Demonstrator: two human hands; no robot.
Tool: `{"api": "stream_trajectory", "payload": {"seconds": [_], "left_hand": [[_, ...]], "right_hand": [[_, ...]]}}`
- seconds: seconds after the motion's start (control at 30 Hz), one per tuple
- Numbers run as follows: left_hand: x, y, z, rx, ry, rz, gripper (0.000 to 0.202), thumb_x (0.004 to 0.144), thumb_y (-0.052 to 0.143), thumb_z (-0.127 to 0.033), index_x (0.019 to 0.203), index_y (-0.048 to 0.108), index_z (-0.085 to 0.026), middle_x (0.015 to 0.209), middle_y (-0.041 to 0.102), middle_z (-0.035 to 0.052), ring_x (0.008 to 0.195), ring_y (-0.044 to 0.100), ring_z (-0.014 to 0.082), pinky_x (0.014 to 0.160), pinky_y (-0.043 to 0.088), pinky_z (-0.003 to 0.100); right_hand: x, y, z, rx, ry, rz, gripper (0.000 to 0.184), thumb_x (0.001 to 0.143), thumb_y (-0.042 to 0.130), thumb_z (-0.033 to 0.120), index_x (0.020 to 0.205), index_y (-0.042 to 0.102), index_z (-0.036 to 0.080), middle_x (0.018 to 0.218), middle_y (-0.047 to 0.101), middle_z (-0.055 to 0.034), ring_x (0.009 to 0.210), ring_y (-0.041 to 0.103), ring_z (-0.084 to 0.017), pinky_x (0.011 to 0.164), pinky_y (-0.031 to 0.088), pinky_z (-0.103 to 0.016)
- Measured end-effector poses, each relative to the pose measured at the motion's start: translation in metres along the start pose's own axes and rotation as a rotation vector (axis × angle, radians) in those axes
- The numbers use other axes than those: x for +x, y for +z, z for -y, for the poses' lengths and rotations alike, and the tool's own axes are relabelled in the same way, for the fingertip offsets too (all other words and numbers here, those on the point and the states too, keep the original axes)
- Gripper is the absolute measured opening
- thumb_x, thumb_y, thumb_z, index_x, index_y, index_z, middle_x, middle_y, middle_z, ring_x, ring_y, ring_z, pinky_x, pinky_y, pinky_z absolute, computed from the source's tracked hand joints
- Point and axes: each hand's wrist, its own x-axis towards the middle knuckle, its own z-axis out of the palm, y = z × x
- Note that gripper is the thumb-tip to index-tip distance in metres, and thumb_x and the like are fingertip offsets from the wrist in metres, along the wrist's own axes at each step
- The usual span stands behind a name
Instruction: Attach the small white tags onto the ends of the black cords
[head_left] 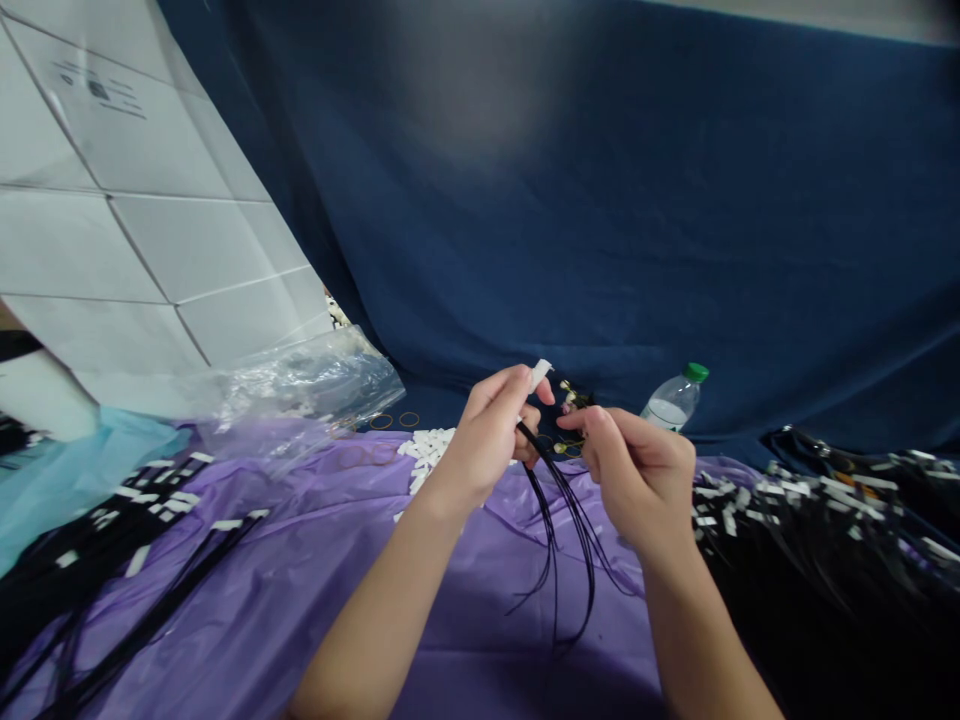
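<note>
Near the middle of the head view, my left hand [487, 440] is closed around a bundle of thin black cords [579, 515]. Their loose ends curve down over the purple sheet. A small white piece [539, 374] sticks up between its thumb and index finger. Just to the right, apart from it, my right hand [646, 470] is closed, with thumb and index finger brought together. Whatever its fingertips hold, if anything, is too small to make out. Behind my left hand lies a pile of small white pieces [424, 452] on the purple sheet [360, 600].
Black cords with white ends [161, 495] lie at left, and a larger heap [810, 560] at right. A clear plastic bag [315, 375] rests by stacked white boxes [202, 230]. A green-capped bottle [675, 398] stands before a dark blue cloth [600, 200]. Rubber bands [381, 422] lie near the bag.
</note>
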Motion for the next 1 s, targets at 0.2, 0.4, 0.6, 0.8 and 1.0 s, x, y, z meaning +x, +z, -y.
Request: {"api": "stream_trajectory", "payload": {"seconds": [0.2,0.4,0.6,0.8,1.0], "left_hand": [[-0.001,0.000,0.004,0.177,0.101,0.070,0.036,0.090,0.045,-0.054,0.079,0.053,-0.020,0.049,0.033,-0.0074,0.039,0.034,0.0066,0.040,0.034,0.018],[-0.003,-0.004,0.000,0.341,0.084,0.153,0.037,0.091,0.043,-0.051,0.078,0.054,-0.019,0.052,0.034,-0.0065,0.043,0.035,0.0075,0.043,0.037,0.019],[-0.008,0.000,-0.002,0.458,0.104,0.296,0.037,0.095,0.040,-0.044,0.071,0.051,-0.018,0.058,0.036,-0.0046,0.050,0.036,0.0070,0.048,0.036,0.019],[-0.008,-0.002,-0.005,0.519,0.116,0.328,0.038,0.096,0.037,-0.045,0.072,0.048,-0.018,0.061,0.036,-0.0040,0.053,0.036,0.0078,0.049,0.035,0.020],[-0.006,-0.008,-0.008,0.547,0.100,0.388,0.036,0.095,0.039,-0.044,0.074,0.050,-0.017,0.066,0.042,-0.0032,0.054,0.041,0.0068,0.048,0.038,0.019]], "right_hand": [[0.008,-0.006,-0.007,0.613,0.361,0.180,0.036,0.090,0.054,0.043,0.068,0.066,0.018,0.036,0.027,0.0103,0.033,0.019,-0.005,0.038,0.021,-0.023],[0.008,-0.011,-0.006,0.209,0.194,0.122,0.037,0.095,0.049,0.042,0.070,0.064,0.017,0.047,0.034,0.0067,0.043,0.029,-0.007,0.043,0.025,-0.022],[0.007,-0.009,-0.006,-0.096,0.001,0.133,0.046,0.099,0.041,0.036,0.058,0.047,0.017,0.052,0.045,0.0034,0.048,0.041,-0.007,0.048,0.030,-0.023],[0.007,-0.009,-0.007,-0.198,-0.032,0.143,0.050,0.100,0.038,0.037,0.054,0.046,0.018,0.046,0.044,0.0039,0.043,0.040,-0.007,0.046,0.030,-0.022],[0.007,-0.006,-0.006,-0.237,-0.069,0.149,0.050,0.100,0.038,0.034,0.052,0.044,0.018,0.044,0.041,0.0045,0.041,0.038,-0.006,0.045,0.029,-0.022]]}}
